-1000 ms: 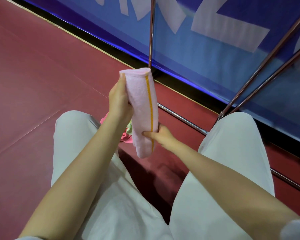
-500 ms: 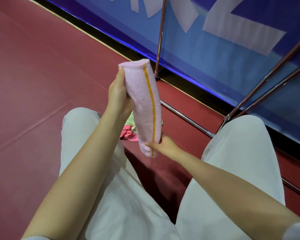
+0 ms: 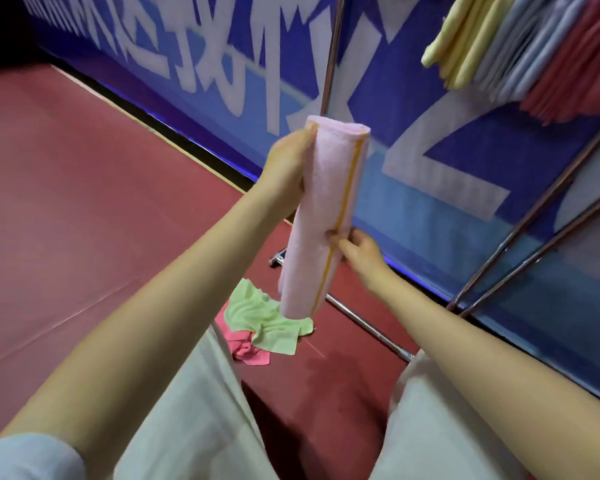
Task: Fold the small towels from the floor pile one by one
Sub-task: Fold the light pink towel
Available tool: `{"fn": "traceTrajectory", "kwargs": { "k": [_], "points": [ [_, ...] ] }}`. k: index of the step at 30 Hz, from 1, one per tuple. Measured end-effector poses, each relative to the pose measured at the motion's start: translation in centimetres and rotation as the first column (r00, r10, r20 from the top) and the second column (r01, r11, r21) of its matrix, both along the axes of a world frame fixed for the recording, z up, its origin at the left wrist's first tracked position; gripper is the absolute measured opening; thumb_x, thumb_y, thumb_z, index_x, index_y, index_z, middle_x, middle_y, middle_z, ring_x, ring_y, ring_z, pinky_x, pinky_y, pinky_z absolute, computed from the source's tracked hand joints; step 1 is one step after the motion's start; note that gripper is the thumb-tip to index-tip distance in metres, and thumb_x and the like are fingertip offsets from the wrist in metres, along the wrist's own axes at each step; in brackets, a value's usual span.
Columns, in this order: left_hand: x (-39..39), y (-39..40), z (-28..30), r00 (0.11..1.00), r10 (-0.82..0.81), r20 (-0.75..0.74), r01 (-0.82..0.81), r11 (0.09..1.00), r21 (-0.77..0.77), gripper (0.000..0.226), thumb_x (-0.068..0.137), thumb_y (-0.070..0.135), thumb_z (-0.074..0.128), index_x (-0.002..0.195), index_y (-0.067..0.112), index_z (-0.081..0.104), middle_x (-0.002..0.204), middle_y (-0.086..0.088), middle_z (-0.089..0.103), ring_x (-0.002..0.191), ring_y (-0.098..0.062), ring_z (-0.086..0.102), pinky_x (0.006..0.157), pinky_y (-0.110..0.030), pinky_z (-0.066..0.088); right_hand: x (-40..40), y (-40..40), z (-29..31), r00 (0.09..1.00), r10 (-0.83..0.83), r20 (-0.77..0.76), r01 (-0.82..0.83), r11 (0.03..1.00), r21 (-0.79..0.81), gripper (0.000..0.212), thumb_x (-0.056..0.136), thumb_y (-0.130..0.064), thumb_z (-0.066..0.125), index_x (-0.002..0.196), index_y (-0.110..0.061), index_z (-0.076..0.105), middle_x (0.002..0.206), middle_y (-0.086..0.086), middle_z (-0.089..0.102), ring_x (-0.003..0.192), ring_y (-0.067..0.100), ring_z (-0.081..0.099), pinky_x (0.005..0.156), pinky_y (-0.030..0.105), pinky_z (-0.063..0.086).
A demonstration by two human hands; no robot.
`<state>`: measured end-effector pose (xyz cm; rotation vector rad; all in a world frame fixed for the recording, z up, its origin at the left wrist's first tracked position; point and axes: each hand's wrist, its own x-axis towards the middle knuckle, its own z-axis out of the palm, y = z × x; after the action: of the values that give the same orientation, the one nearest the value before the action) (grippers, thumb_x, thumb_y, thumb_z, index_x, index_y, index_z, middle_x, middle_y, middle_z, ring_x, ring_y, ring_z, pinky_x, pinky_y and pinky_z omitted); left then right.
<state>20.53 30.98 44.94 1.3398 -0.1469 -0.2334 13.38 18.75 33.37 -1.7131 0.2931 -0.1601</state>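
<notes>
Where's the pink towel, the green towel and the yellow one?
Pink towel (image 3: 321,216), head view, middle of the fold.
Green towel (image 3: 260,317), head view, crumpled middle.
Yellow towel (image 3: 459,39), head view, hanging folds.

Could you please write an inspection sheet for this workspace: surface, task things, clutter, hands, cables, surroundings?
Surface: red floor, seams visible.
Job's things: folded pink towel with an orange stripe, held upright in the air; green towel lying crumpled over a pink-red towel on the floor.
Clutter: nothing seen.
Hands: left hand grips the pink towel's upper part; right hand pinches it near the middle.
Cables: nothing seen.
Surroundings: blue banner with white characters; metal rack bars; folded yellow, grey and pink-red towels at upper right.
</notes>
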Motion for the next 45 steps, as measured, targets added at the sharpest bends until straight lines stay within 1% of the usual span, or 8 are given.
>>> {"fn": "traceTrajectory", "kwargs": {
  "k": [4, 8, 13, 20, 31, 36, 41, 45],
  "points": [
    [2.4, -1.8, 5.6, 0.978, 0.046, 0.202, -0.068, 0.992, 0.102, 0.025, 0.102, 0.033, 0.041, 0.101, 0.018, 0.062, 0.111, -0.01, 0.064, 0.105, -0.024, 0.059, 0.095, -0.043, 0.05, 3.0, -2.6, 6.4, 0.998, -0.003, 0.064, 0.011, 0.992, -0.125, 0.014, 0.091, -0.016, 0.061, 0.078, -0.017, 0.059, 0.072, -0.002, 0.062, 0.057, 0.0, 0.057, 0.06, 0.02, 0.048],
    [4.7, -2.7, 10.8, 0.928, 0.118, 0.352, -0.157, 0.984, 0.084, 0.033, 0.104, 0.025, 0.037, 0.134, 0.016, 0.048, 0.118, 0.001, 0.052, 0.106, -0.016, 0.053, 0.089, -0.031, 0.048, 5.8, -5.3, 13.1, 0.995, 0.059, 0.083, -0.029, 0.943, -0.331, 0.007, 0.094, -0.018, 0.057, 0.093, -0.013, 0.062, 0.074, 0.002, 0.06, 0.061, 0.009, 0.056, 0.048, 0.018, 0.046],
    [7.3, -3.9, 15.7, 0.877, 0.176, 0.446, -0.229, 0.971, 0.068, 0.028, 0.101, 0.023, 0.043, 0.127, 0.017, 0.053, 0.113, 0.002, 0.052, 0.099, -0.013, 0.052, 0.069, -0.019, 0.047, 9.2, -8.5, 19.9, 0.994, 0.102, 0.047, -0.071, 0.895, -0.44, 0.017, 0.093, -0.022, 0.057, 0.101, -0.01, 0.065, 0.083, 0.004, 0.065, 0.072, 0.017, 0.061, 0.052, 0.03, 0.051],
    [12.1, -4.6, 20.0, 0.88, 0.321, 0.35, -0.33, 0.943, -0.035, 0.01, 0.089, 0.025, 0.062, 0.096, 0.02, 0.057, 0.092, 0.003, 0.06, 0.094, -0.02, 0.062, 0.086, -0.042, 0.057, 13.5, -11.3, 26.6, 0.991, 0.103, 0.081, -0.071, 0.941, -0.331, 0.011, 0.093, -0.016, 0.058, 0.086, -0.011, 0.065, 0.082, 0.008, 0.062, 0.07, 0.013, 0.06, 0.053, 0.027, 0.058],
    [20.8, -4.9, 23.1, 0.852, 0.385, 0.354, -0.403, 0.915, -0.027, 0.023, 0.089, 0.029, 0.066, 0.105, 0.018, 0.054, 0.101, -0.006, 0.064, 0.093, -0.022, 0.066, 0.083, -0.041, 0.059, 20.7, -13.5, 33.7, 0.971, 0.178, 0.158, -0.098, 0.904, -0.416, 0.01, 0.091, -0.011, 0.059, 0.09, -0.002, 0.062, 0.081, 0.008, 0.055, 0.076, 0.014, 0.056, 0.063, 0.027, 0.058],
    [23.5, -6.3, 22.7, 0.856, 0.366, 0.366, -0.398, 0.917, 0.015, 0.043, 0.091, 0.021, 0.067, 0.13, 0.016, 0.049, 0.113, -0.005, 0.058, 0.092, -0.018, 0.062, 0.07, -0.027, 0.058, 22.2, -15.7, 36.6, 0.966, 0.184, 0.182, -0.077, 0.877, -0.474, 0.015, 0.092, -0.014, 0.059, 0.103, -0.007, 0.066, 0.084, 0.004, 0.064, 0.078, 0.015, 0.063, 0.067, 0.026, 0.058],
    [25.1, -9.3, 20.3, 0.891, 0.284, 0.353, -0.325, 0.944, 0.061, 0.038, 0.092, 0.016, 0.063, 0.129, 0.015, 0.051, 0.112, -0.007, 0.059, 0.095, -0.022, 0.064, 0.072, -0.029, 0.059, 22.9, -18.4, 38.3, 0.997, 0.068, 0.045, -0.028, 0.805, -0.592, 0.018, 0.091, -0.016, 0.059, 0.073, -0.012, 0.058, 0.069, 0.001, 0.049, 0.067, 0.013, 0.052, 0.06, 0.024, 0.053],
    [25.8, -12.4, 18.1, 0.914, 0.188, 0.359, -0.23, 0.97, 0.078, 0.027, 0.093, 0.016, 0.06, 0.12, 0.013, 0.055, 0.114, -0.009, 0.061, 0.099, -0.024, 0.064, 0.081, -0.035, 0.059, 23.1, -20.9, 39.1, 0.996, -0.032, -0.088, -0.034, 0.75, -0.661, 0.011, 0.091, -0.017, 0.057, 0.082, -0.012, 0.053, 0.063, 0.004, 0.038, 0.056, 0.012, 0.041, 0.05, 0.021, 0.049]
  ]
}}
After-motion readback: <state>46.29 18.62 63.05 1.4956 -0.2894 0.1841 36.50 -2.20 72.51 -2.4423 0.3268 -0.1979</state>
